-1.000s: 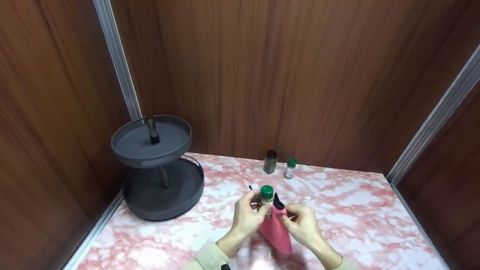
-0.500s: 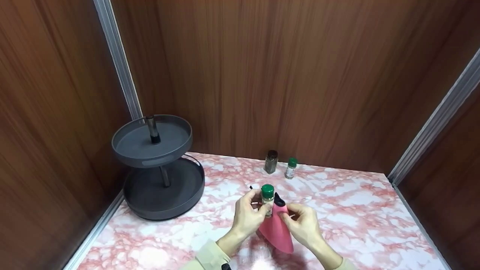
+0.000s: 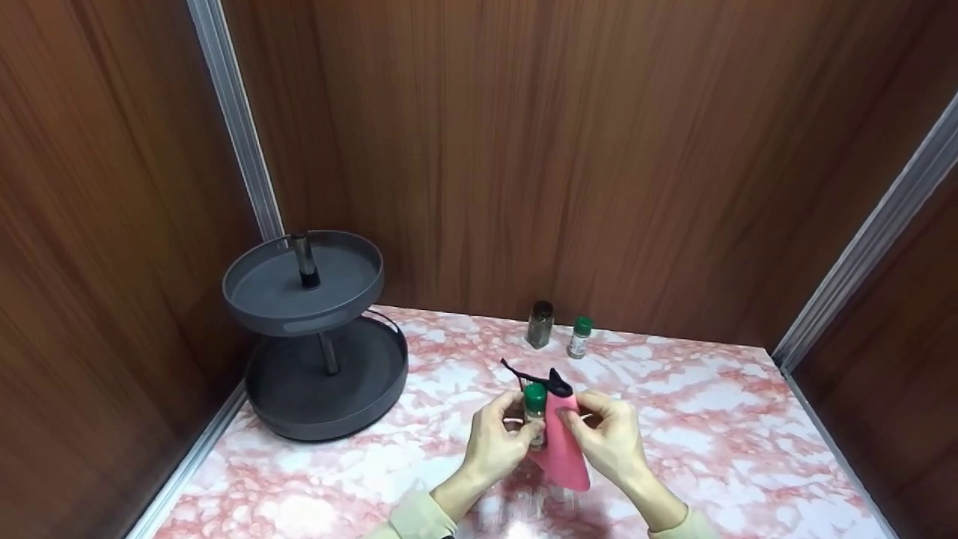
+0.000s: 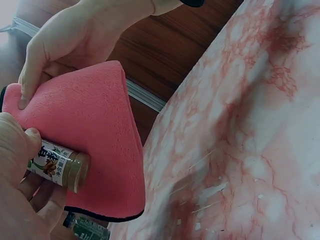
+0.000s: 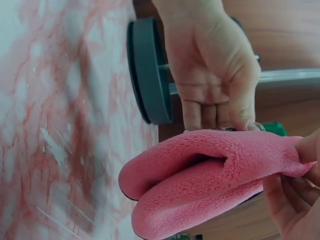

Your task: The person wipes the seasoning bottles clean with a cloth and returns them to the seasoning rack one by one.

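A small spice jar (image 4: pixel 59 165) with a green cap (image 3: pixel 534 397) and a printed label is held between the thumb and fingers of my left hand (image 3: pixel 498 442). Brown powder shows through its glass base in the left wrist view. My right hand (image 3: pixel 614 438) pinches a folded pink cloth (image 3: pixel 566 453) with dark edging near its top. The cloth (image 4: pixel 100 120) lies against the jar's side and hangs down in soft folds. In the right wrist view the cloth (image 5: pixel 200 175) hides most of the jar, leaving the green cap (image 5: pixel 274 128) showing.
On the left stands a dark grey two-tier round tray (image 3: pixel 325 427) with a central post. Near the back wall are a dark-capped jar (image 3: pixel 539 326) and another green-capped jar (image 3: pixel 579 338). Wood-patterned panels (image 3: pixel 479 150) enclose the pink-and-white marbled table (image 3: pixel 718 427).
The jar has dropped slightly between my hands. The cloth's dark-edged top has risen and shifted, with a dark strip now stretching out behind the cap. Both hands keep their holds.
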`<action>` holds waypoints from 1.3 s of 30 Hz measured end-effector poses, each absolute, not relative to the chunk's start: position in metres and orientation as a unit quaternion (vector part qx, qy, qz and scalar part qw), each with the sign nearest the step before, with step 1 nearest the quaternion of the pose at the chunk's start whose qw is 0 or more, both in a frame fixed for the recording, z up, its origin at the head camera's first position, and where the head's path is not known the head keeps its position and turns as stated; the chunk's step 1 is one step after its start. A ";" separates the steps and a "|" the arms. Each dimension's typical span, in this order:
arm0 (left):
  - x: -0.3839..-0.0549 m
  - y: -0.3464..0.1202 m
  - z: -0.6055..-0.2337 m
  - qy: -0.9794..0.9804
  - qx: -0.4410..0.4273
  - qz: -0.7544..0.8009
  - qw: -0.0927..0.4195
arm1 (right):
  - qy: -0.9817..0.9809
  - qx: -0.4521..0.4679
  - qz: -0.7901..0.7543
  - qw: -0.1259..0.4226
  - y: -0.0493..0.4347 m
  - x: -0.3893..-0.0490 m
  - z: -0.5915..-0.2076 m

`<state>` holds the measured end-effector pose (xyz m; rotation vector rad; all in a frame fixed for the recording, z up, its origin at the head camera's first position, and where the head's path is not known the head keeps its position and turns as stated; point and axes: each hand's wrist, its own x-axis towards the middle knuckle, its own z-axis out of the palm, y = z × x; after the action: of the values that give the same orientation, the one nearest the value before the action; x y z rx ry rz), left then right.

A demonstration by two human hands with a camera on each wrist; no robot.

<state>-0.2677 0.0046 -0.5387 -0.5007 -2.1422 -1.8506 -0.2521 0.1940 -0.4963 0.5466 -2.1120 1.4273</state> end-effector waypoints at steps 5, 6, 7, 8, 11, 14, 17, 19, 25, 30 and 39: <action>-0.266 0.004 -0.539 -0.736 -0.168 -0.643 0.126 | -0.783 0.204 0.533 0.247 0.195 -0.252 -0.497; -0.266 0.004 -0.539 -0.736 -0.167 -0.644 0.124 | -0.785 0.202 0.533 0.243 0.195 -0.252 -0.497; -0.265 0.004 -0.538 -0.734 -0.166 -0.646 0.123 | -0.786 0.199 0.534 0.239 0.195 -0.252 -0.498; -0.265 0.003 -0.537 -0.734 -0.164 -0.648 0.122 | -0.788 0.195 0.535 0.234 0.195 -0.252 -0.498; -0.265 0.003 -0.534 -0.732 -0.158 -0.651 0.124 | -0.794 0.189 0.532 0.225 0.195 -0.251 -0.502; -0.266 0.002 -0.530 -0.730 -0.155 -0.653 0.129 | -0.801 0.188 0.523 0.222 0.195 -0.250 -0.510; -0.268 0.001 -0.526 -0.729 -0.156 -0.652 0.137 | -0.806 0.194 0.511 0.228 0.196 -0.249 -0.518; -0.269 0.000 -0.522 -0.730 -0.155 -0.650 0.143 | -0.807 0.196 0.507 0.231 0.196 -0.250 -0.523; -0.270 -0.002 -0.520 -0.731 -0.156 -0.644 0.163 | -0.810 0.193 0.506 0.224 0.197 -0.248 -0.527; -0.269 -0.001 -0.524 -0.731 -0.165 -0.642 0.163 | -0.808 0.184 0.514 0.221 0.195 -0.247 -0.522; -0.266 0.003 -0.533 -0.739 -0.171 -0.634 0.150 | -0.786 0.192 0.525 0.266 0.190 -0.252 -0.503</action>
<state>-0.2662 0.0026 -0.5333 -0.4925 -2.1234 -1.8216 -0.2516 0.1901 -0.5026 0.5182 -2.1215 1.4167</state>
